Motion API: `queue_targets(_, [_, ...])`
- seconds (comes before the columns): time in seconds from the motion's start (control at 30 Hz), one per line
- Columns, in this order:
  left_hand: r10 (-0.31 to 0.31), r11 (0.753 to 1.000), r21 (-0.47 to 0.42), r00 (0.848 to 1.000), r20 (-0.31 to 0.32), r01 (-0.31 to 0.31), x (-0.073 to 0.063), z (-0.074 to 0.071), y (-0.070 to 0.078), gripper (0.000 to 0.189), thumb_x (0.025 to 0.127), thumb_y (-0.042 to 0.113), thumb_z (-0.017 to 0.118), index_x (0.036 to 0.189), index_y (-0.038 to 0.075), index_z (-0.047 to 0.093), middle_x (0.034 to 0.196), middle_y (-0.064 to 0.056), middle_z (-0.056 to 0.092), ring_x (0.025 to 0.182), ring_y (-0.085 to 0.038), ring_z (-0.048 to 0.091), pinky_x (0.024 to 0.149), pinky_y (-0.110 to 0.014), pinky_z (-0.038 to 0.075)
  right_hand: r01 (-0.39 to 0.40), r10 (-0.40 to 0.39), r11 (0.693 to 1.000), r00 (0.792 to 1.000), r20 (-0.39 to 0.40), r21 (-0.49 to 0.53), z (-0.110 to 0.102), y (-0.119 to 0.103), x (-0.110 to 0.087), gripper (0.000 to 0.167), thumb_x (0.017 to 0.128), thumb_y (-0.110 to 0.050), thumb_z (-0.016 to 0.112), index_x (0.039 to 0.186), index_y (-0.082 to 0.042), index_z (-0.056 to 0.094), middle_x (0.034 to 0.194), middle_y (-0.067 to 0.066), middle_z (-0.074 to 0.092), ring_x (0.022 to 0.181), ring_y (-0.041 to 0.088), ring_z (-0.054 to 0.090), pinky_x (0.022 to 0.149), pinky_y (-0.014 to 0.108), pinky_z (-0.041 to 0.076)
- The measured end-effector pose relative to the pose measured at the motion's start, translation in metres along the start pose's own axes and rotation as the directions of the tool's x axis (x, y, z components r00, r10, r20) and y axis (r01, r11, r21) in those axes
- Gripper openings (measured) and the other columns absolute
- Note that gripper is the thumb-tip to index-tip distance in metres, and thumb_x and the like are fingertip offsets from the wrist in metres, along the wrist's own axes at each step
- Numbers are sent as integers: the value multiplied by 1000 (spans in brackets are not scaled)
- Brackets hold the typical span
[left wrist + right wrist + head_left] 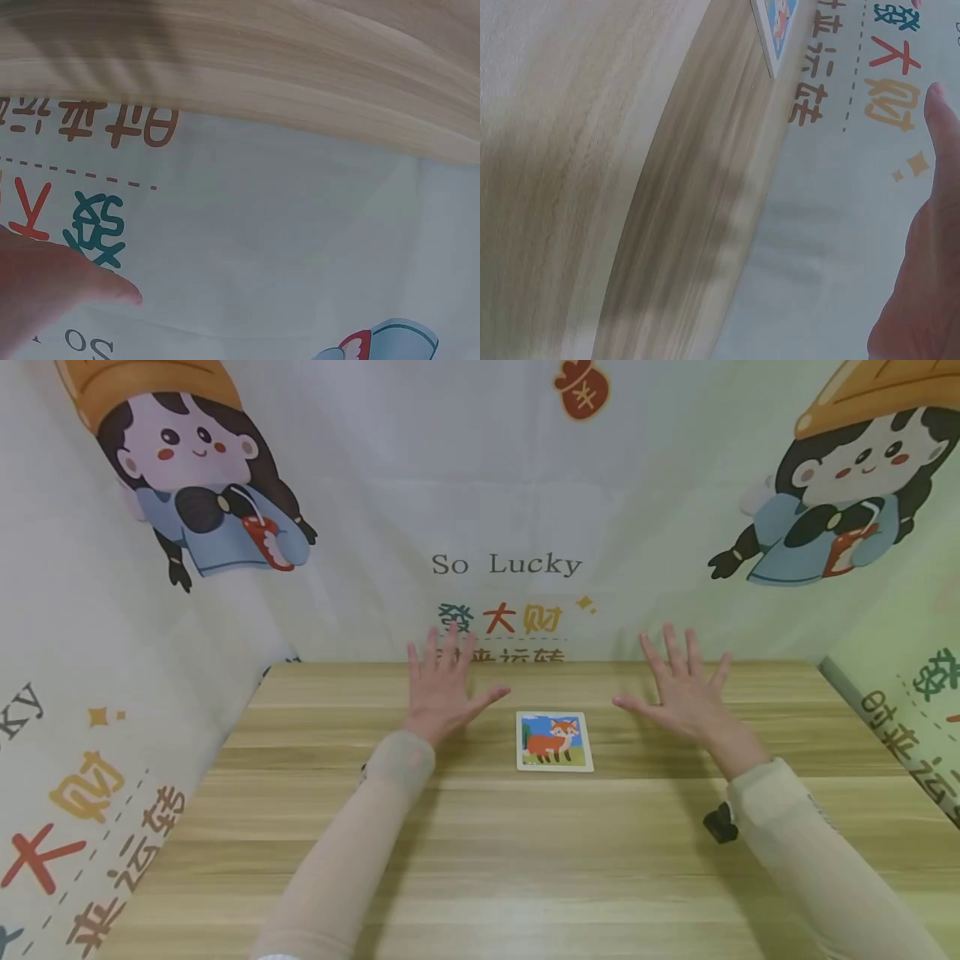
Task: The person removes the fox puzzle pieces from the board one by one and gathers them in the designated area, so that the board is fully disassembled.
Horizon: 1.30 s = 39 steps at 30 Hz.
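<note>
A square fox picture (pixel 555 742) with a white border lies flat on the wooden table (pixel 480 843), between the two hands. To its left, my left hand (pixel 442 693) is held with fingers spread, apart from the picture and holding nothing. My right hand (pixel 686 697) is spread in the same way on the other side, also with nothing in it. In the right wrist view a corner of the fox picture (pixel 778 30) shows at the top, and part of the right hand (pixel 926 277) is at the right edge. Only part of the left hand (pixel 60 289) appears in the left wrist view.
A pale cloth backdrop (pixel 480 510) with cartoon figures and lettering hangs behind the table's far edge and along both sides. A small black object (pixel 722 823) sits at the right wrist, by the sleeve cuff.
</note>
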State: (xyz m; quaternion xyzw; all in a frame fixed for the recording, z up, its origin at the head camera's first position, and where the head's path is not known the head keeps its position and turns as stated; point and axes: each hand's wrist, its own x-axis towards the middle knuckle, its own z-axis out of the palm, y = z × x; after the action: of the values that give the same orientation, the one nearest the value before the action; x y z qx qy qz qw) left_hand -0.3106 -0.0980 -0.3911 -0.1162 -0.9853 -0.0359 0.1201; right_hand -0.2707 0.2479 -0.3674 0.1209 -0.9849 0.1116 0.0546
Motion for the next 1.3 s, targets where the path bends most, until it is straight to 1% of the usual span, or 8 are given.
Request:
queue_targets(0.3, [31, 999, -23, 999, 34, -31, -5, 13, 7, 102, 86, 84, 37, 162, 22, 6, 170, -7, -3, 156, -37, -3, 123, -61, -7, 18, -18, 1000, 999, 29, 23, 14, -8, 3, 104, 90, -75, 45, 160, -20, -10, 166, 16, -18, 151, 42, -23, 104, 81, -20])
queue_targets(0.53, [100, 994, -61, 987, 129, -93, -11, 25, 13, 103, 87, 80, 43, 161, 22, 3, 170, -7, -5, 156, -36, -4, 121, -62, -11, 24, -28, 999, 996, 86, 48, 27, -22, 5, 105, 91, -70, 48, 160, -18, -12, 165, 14, -21, 151, 42, -20, 105, 79, -21])
queue_targets(0.67, [179, 982, -97, 959, 218, -162, -15, 27, 18, 103, 86, 79, 46, 161, 23, 4, 169, -6, -8, 156, -35, -5, 121, -63, -10, 33, -40, 998, 992, 116, 59, 35, -30, 7, 104, 93, -64, 51, 159, -17, -14, 165, 15, -20, 152, 43, -18, 107, 78, -19])
queue_targets(0.77, [237, 971, -95, 925, 298, -219, -18, 25, 22, 100, 86, 79, 47, 161, 25, 10, 169, -6, -6, 156, -35, -1, 122, -64, -6, 54, -59, 998, 989, 133, 38, 44, -36, 9, 105, 93, -62, 53, 159, -15, -12, 166, 17, -16, 153, 43, -13, 108, 81, -12])
queue_targets(0.87, [251, 968, -91, 893, 373, -234, -20, 24, 26, 96, 86, 79, 48, 160, 27, 17, 170, -6, -5, 156, -35, -1, 123, -64, -4, 84, -90, 996, 984, 155, 40, 52, -43, 10, 106, 91, -64, 55, 160, -12, -6, 167, 19, -9, 154, 43, -6, 110, 81, -6])
queue_targets(1.0, [220, 975, -82, 878, 425, -205, -23, 25, 29, 91, 86, 78, 49, 159, 29, 24, 170, -4, -4, 157, -33, -2, 124, -62, -3, 124, -149, 985, 960, 235, 122, 64, -51, 10, 105, 90, -64, 59, 161, -9, 4, 167, 21, 0, 154, 44, 2, 110, 82, -5])
queue_targets(1.17, [205, 979, -73, 884, 420, -192, -24, 28, 33, 90, 87, 77, 49, 159, 28, 26, 170, -6, -3, 157, -32, 0, 125, -61, -1, 171, -229, 966, 914, 335, 195, 73, -57, 8, 95, 94, -57, 57, 159, -5, 12, 167, 21, 7, 154, 41, 6, 114, 78, -3])
queue_targets(1.3, [201, 979, -64, 890, 409, -192, -23, 30, 35, 91, 87, 78, 49, 159, 27, 25, 170, -6, -2, 157, -32, 0, 125, -60, -1, 226, -289, 951, 892, 349, 210, 74, -60, 7, 87, 98, -50, 56, 157, 1, 16, 166, 22, 8, 154, 41, 8, 122, 65, 5])
